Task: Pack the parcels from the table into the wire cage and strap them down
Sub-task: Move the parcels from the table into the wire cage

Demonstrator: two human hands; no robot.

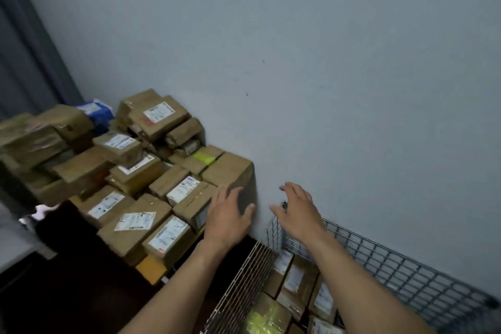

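Few parcels (295, 283) in cage (406, 260); most still on table (150, 268). Both hands spread open, L (230, 218) touching box (230, 173), R (296, 210) empty. No strapping yet.

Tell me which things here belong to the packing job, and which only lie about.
Belong to the job:
- brown cardboard parcels stacked on the table
- grey wire cage, some parcels already inside
- left hand, on the plain corner box
- right hand, open

Only lying about:
- blue plastic packet
- grey curtain
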